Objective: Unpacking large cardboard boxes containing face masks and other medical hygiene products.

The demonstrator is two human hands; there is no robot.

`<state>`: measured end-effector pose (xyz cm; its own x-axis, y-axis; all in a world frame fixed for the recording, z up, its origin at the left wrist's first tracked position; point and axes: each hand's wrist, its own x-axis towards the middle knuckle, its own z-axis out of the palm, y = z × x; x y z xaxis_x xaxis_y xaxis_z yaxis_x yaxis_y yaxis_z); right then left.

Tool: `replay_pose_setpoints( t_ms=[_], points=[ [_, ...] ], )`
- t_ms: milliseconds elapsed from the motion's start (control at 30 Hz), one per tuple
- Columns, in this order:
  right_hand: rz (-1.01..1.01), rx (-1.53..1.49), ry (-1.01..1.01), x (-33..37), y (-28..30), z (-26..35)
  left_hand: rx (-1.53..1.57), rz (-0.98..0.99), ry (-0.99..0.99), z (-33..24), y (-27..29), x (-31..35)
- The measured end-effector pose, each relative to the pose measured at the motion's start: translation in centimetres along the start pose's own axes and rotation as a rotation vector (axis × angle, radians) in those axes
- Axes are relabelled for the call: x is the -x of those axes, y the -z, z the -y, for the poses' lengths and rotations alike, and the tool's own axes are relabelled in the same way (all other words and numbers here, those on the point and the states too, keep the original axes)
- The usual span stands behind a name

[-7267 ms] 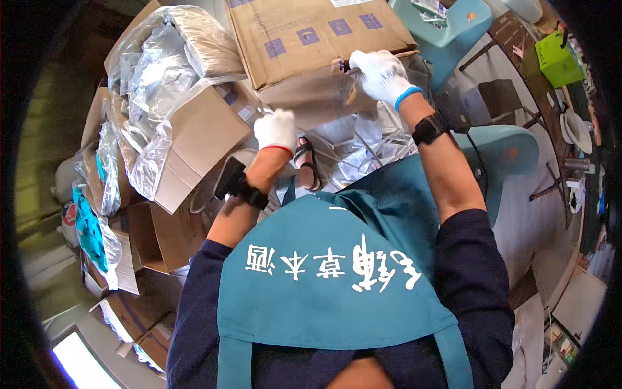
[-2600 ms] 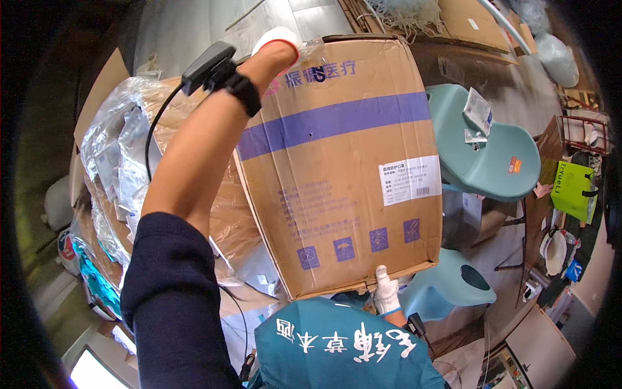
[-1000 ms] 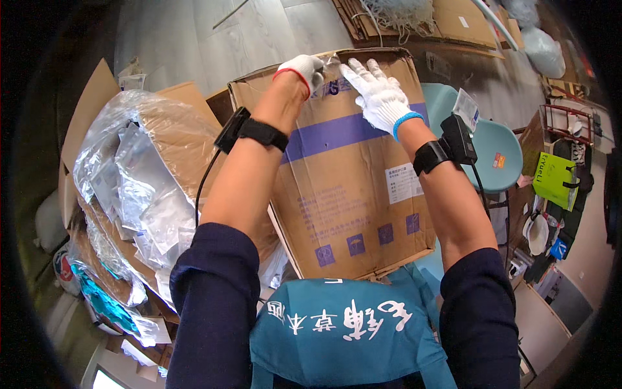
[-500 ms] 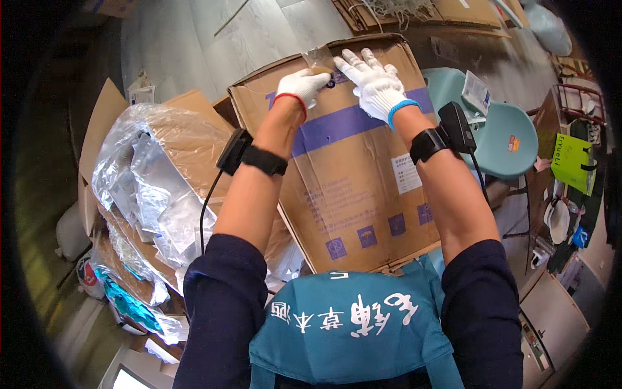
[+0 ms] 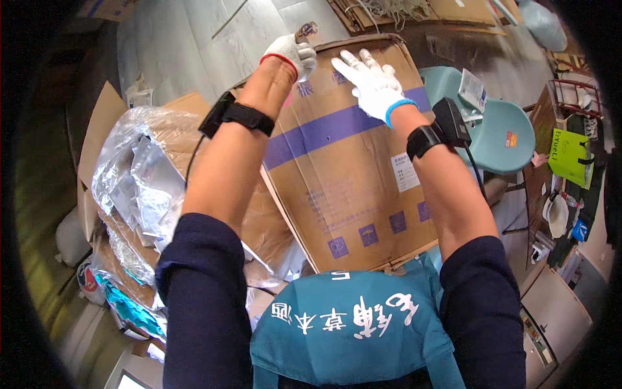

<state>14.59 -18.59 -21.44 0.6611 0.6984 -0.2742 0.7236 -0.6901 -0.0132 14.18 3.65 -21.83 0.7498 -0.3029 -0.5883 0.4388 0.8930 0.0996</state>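
Grey floor lies beyond a large cardboard box [image 5: 343,168] with a purple band, propped upright before the person. Their gloved right hand [image 5: 369,81] lies flat and spread on its upper face; the gloved left hand [image 5: 289,53] is closed round a small dark tool [image 5: 306,30] at the top edge. Left stand open cartons of silvery foil bags [image 5: 139,185]; right, a teal chair [image 5: 502,129]
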Motion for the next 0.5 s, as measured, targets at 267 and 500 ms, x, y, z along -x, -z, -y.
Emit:
replay_pose_setpoints(
  t_ms=[267, 500],
  points=[
    [-0.059, -0.039, 0.04, -0.4, -0.7, 1.0, 0.373, -0.581, -0.455, -4.2, -0.1, -5.8],
    [-0.092, -0.039, -0.04, 0.9, -1.1, -0.8, -2.05, -0.392, -0.681, 0.2, 0.5, -1.7]
  ],
)
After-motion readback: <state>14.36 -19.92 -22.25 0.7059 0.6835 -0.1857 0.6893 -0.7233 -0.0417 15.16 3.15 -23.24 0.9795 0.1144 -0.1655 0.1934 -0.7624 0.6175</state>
